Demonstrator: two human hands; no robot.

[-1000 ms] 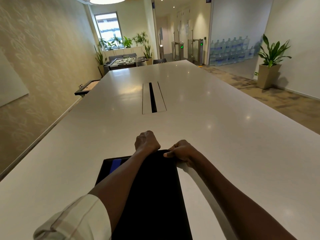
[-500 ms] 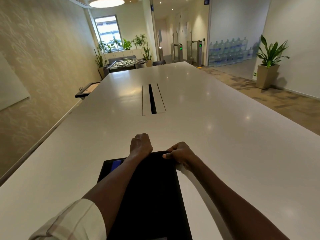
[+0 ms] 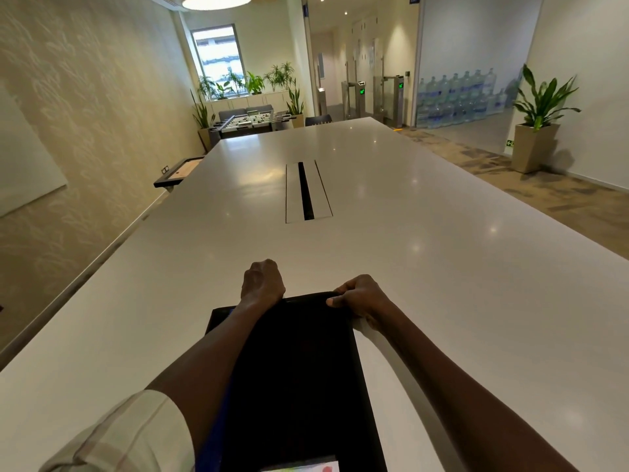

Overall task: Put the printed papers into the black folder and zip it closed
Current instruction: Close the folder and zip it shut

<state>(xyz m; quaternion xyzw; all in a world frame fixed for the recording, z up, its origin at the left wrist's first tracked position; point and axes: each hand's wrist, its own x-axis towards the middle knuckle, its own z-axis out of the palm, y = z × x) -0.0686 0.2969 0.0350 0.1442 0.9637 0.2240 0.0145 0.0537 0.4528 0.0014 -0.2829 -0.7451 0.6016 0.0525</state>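
head view, folder: the black folder [image 3: 299, 369] lay flat on the white table [image 3: 442, 284] at 6 o'clock of the frame, its long side running away from the person.
head view, left hand: the left hand [image 3: 262, 282] was curled shut at the folder's far edge, toward 11 o'clock of the cover; what it pinched was hidden, likely the zipper pull.
head view, right hand: the right hand [image 3: 360, 296] gripped the far right corner of the folder, at 1 o'clock of the cover, fingers folded over the edge.
head view, papers: a strip of printed paper [image 3: 301, 467] showed at the near end, at 6 o'clock; whether it sat inside the folder could not be told.
head view, progress: the cover looked closed, so the loading seemed mostly done; zipping appeared under way, not finished.
head view, left to do: running the zipper fully round.
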